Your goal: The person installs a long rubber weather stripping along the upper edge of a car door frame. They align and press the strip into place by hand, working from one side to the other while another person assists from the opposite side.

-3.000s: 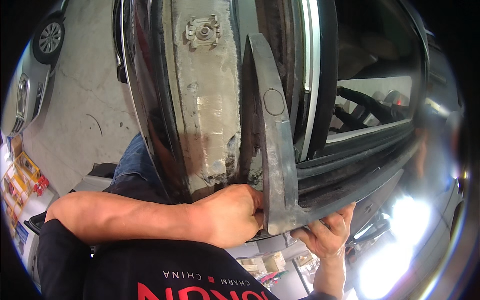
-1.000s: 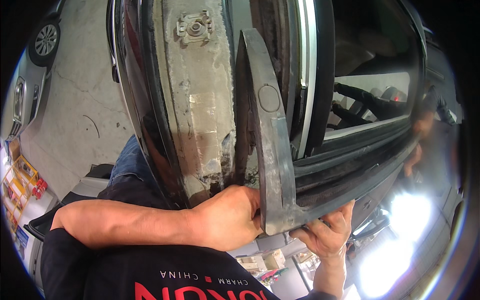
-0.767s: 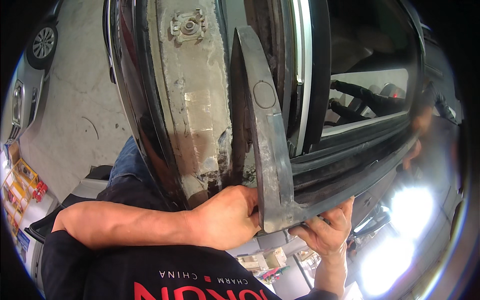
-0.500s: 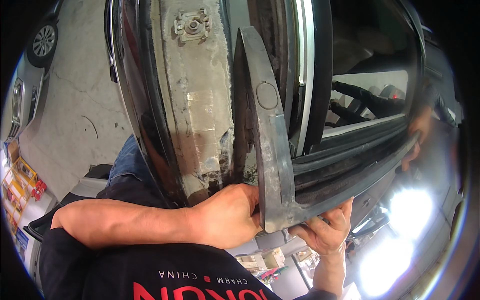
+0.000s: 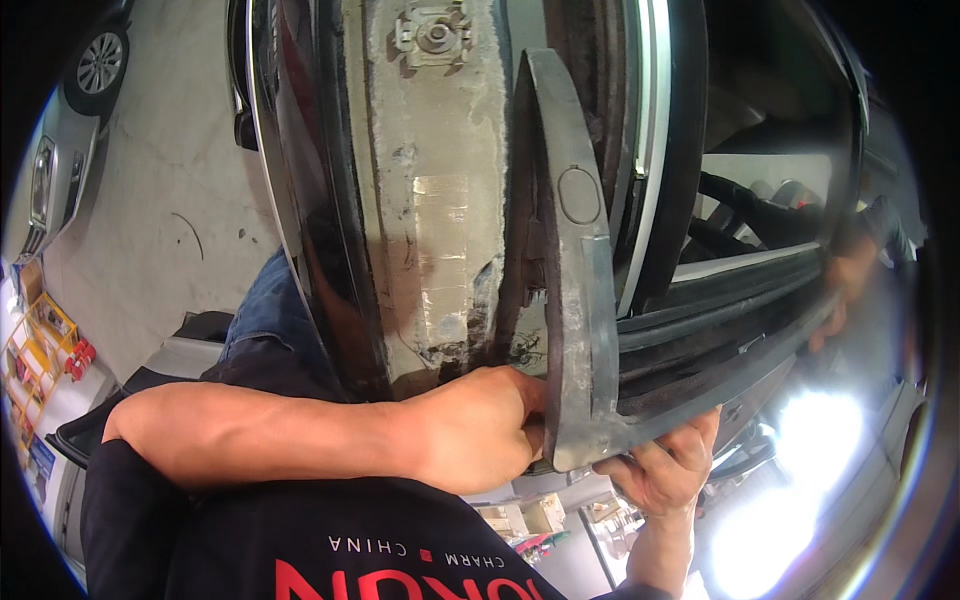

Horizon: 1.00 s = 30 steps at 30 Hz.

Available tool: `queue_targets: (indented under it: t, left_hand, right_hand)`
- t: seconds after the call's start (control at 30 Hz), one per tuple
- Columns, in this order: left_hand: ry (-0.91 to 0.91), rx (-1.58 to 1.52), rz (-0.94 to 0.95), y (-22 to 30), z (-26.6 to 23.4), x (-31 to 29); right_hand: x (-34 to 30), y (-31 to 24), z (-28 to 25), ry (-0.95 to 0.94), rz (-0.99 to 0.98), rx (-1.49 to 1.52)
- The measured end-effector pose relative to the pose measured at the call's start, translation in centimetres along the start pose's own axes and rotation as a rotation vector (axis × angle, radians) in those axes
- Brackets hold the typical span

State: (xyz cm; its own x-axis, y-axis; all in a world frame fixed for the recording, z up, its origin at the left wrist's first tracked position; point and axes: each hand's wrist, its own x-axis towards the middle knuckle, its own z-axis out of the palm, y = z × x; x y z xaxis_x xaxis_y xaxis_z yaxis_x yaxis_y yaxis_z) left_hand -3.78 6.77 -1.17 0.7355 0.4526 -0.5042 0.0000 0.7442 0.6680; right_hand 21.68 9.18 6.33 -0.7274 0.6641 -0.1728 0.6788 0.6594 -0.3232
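A long grey-black car trim panel with an oval plug bends at a corner near me and runs away to the right. My left hand is closed at the near corner, its fingertips hidden behind the panel's edge. From below, my right hand grips the lower edge with bent fingers just right of that corner. Beside the panel on the left lies a dirty, pale metal channel of the car body, with a metal clip fixed at its far end.
At the far right another person's hand is at the panel's other end, partly blurred. Dark glass and a bright strip lie beyond the panel. A glossy black body edge borders the channel. A parked car stands at left.
The view has shifted, so the car and panel sit a little farther right in the picture. Both my hands stay at the panel's near corner, with little change in grip.
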Motion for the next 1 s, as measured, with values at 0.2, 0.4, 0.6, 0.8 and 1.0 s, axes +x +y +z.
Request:
queue_targets:
  t: [0.2, 0.4, 0.6, 0.8, 1.0]
  left_hand:
    - [-0.045, -0.094, -0.052, 0.6, -0.5, -0.3]
    - [-0.055, -0.102, -0.071, 0.7, -0.4, -0.2]
    - [-0.035, -0.035, -0.047, 0.6, -0.4, -0.5]
    - [0.099, 0.056, 0.154, -0.9, 1.5, -1.0]
    - [0.253, 0.264, 0.256, -1.0, 3.0, 0.2]
  right_hand:
    - [-0.1, -0.2, 0.2, -0.013, 0.040, 0.006]
    - [0.0, -0.2, -0.1, -0.033, 0.019, -0.014]
    - [-0.3, -0.1, 0.0, -0.017, 0.019, 0.003]
    - [-0.1, -0.1, 0.2, 0.021, 0.034, 0.043]
    - [0.5, 0.1, 0.0, 0.001, -0.018, 0.021]
